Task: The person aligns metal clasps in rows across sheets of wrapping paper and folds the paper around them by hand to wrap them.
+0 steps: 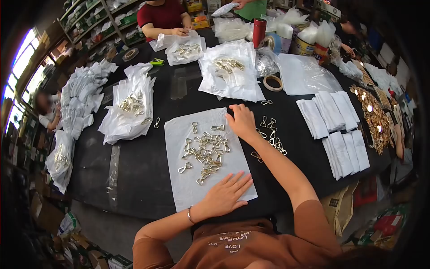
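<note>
A white paper sheet (179,188) lies on the black table, with a loose pile of metal snap hooks (206,150) on its middle. My left hand (226,193) rests flat on the sheet's lower right part, fingers spread, just below the hooks. At the sheet's upper right edge is my right hand (243,121), its fingers curved down at the edge; whether they pinch the paper is too small to tell. More snap hooks (272,136) are scattered on the black cloth to the right of the sheet, close to my right forearm.
White paper bundles with hooks (134,105) lie left and at the top centre (230,74). Folded white packets (329,114) and a gold-coloured metal heap (376,119) are at the right. A tape roll (273,83) and a red cylinder (259,33) stand farther back. Other people (163,20) are around the table.
</note>
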### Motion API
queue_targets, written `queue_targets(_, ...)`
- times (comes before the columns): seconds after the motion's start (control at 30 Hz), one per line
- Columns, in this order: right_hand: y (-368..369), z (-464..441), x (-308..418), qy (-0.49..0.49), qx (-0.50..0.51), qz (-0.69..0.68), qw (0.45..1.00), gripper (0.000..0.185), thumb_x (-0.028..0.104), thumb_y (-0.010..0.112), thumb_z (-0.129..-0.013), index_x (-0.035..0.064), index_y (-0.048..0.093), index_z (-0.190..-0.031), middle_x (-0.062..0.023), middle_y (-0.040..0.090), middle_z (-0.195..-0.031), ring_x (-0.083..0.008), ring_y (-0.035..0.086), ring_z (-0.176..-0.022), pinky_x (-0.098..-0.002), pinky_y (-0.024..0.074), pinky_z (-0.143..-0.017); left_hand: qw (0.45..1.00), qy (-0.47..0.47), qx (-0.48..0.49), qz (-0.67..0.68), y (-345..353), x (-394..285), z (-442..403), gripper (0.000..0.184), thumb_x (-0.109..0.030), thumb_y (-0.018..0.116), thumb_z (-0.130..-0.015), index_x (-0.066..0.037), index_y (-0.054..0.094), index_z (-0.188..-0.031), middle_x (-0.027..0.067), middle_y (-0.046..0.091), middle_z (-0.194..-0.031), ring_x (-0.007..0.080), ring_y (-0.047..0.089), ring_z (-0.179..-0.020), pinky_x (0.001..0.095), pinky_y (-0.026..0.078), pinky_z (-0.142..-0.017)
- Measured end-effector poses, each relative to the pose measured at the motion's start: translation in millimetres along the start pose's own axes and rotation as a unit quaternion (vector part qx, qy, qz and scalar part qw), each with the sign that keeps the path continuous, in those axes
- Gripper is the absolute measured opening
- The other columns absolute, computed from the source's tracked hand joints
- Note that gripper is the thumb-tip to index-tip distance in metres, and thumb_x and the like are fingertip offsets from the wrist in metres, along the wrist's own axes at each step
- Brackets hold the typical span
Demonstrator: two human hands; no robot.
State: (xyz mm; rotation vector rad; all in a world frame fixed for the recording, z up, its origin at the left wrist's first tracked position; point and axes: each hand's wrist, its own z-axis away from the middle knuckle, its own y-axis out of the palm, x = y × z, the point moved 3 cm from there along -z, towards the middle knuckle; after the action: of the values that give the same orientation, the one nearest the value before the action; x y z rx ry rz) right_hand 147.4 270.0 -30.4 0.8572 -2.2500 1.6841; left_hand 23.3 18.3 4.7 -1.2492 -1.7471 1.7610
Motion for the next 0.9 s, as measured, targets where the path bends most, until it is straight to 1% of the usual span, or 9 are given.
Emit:
queue_targets(0.07,-12,-8,2,0.017,0.050,0.072,0.996,0.045,0.046,0.069,-0.095,0.0115,0.061,-0.122,-0.0193,0.071,-0.116,-0.0377,0.069,-0.107,-0.0530,0.0497,-0.089,1.000,0.014,-0.017,-0.001,5,-9,-5,0.068,-0.049,0.054,-0.105,-0.016,0.040,-0.163,0.0113,0.032,-0.172,0.0331,0.029,-0.159,0.0484,0.027,-0.127)
queue_targets(0.13,8,-14,31,0.046,0.090,0.091,0.991,0.036,0.041,0.065,-0.099,0.0100,0.060,-0.115,-0.0190,0.073,-0.109,-0.0378,0.071,-0.100,-0.0532,0.0528,-0.081,0.999,0.019,0.015,-0.027,-11,3,17,0.068,-0.049,0.054,-0.105,-0.015,0.041,-0.162,0.0115,0.033,-0.172,0.0334,0.030,-0.158,0.0488,0.028,-0.126)
queue_targets(0.17,3,-15,30,0.044,0.090,0.093,0.991,0.036,0.041,0.065,-0.099,0.0100,0.060,-0.115,-0.0190,0.073,-0.109,-0.0378,0.071,-0.100,-0.0532,0.0528,-0.081,0.999,0.018,0.012,-0.027,-8,2,13,0.068,-0.049,0.054,-0.105,-0.015,0.041,-0.162,0.0115,0.033,-0.172,0.0334,0.030,-0.158,0.0488,0.028,-0.126)
queue_targets(0.3,-3,-6,32,0.077,0.033,0.024,0.996,0.028,0.037,0.060,-0.102,0.0093,0.058,-0.106,-0.0179,0.074,-0.085,-0.0402,0.072,-0.078,-0.0540,0.0520,-0.067,0.998,0.057,0.007,0.016,9,-11,2,0.069,-0.050,0.054,-0.105,-0.013,0.041,-0.162,0.0125,0.033,-0.171,0.0337,0.031,-0.157,0.0490,0.027,-0.126)
queue_targets(0.47,-9,-4,18,0.025,0.005,0.089,0.996,0.027,0.037,0.056,-0.105,0.0098,0.056,-0.103,-0.0166,0.072,-0.075,-0.0417,0.070,-0.068,-0.0534,0.0501,-0.061,0.996,0.084,0.003,0.038,16,-21,-16,0.073,-0.052,0.054,-0.104,-0.010,0.038,-0.162,0.0141,0.033,-0.170,0.0341,0.030,-0.158,0.0492,0.026,-0.127)
queue_targets(0.67,-26,-8,-7,0.013,0.001,0.136,0.991,0.024,0.036,0.056,-0.105,0.0115,0.057,-0.105,-0.0163,0.073,-0.075,-0.0398,0.071,-0.069,-0.0511,0.0510,-0.062,0.994,0.093,-0.009,0.059,36,-32,-49,0.076,-0.054,0.052,-0.104,-0.008,0.036,-0.163,0.0163,0.033,-0.170,0.0350,0.029,-0.158,0.0495,0.025,-0.127)
queue_targets(0.8,-42,-7,-26,0.029,0.039,0.150,0.987,0.022,0.034,0.059,-0.104,0.0128,0.059,-0.109,-0.0136,0.073,-0.083,-0.0360,0.071,-0.070,-0.0467,0.0518,-0.063,0.990,0.094,0.002,0.101,43,-40,-70,0.079,-0.051,0.057,-0.102,-0.006,0.035,-0.162,0.0179,0.032,-0.170,0.0365,0.029,-0.158,0.0495,0.027,-0.127)
queue_targets(0.87,-57,6,-20,-0.065,-0.099,0.110,0.987,0.018,0.026,0.065,-0.100,0.0119,0.062,-0.110,-0.0100,0.068,-0.090,-0.0302,0.066,-0.069,-0.0423,0.0506,-0.064,0.982,0.095,-0.049,0.158,32,-37,-59,0.078,-0.047,0.064,-0.099,-0.007,0.038,-0.160,0.0181,0.038,-0.166,0.0366,0.036,-0.154,0.0479,0.033,-0.123)
queue_targets(0.9,-71,15,-13,-0.068,-0.100,0.111,0.986,0.018,0.026,0.065,-0.100,0.0119,0.062,-0.110,-0.0100,0.068,-0.090,-0.0302,0.066,-0.069,-0.0423,0.0506,-0.064,0.982,0.096,-0.052,0.157,21,-34,-48,0.078,-0.047,0.064,-0.099,-0.007,0.038,-0.160,0.0181,0.038,-0.166,0.0366,0.036,-0.154,0.0479,0.033,-0.123)
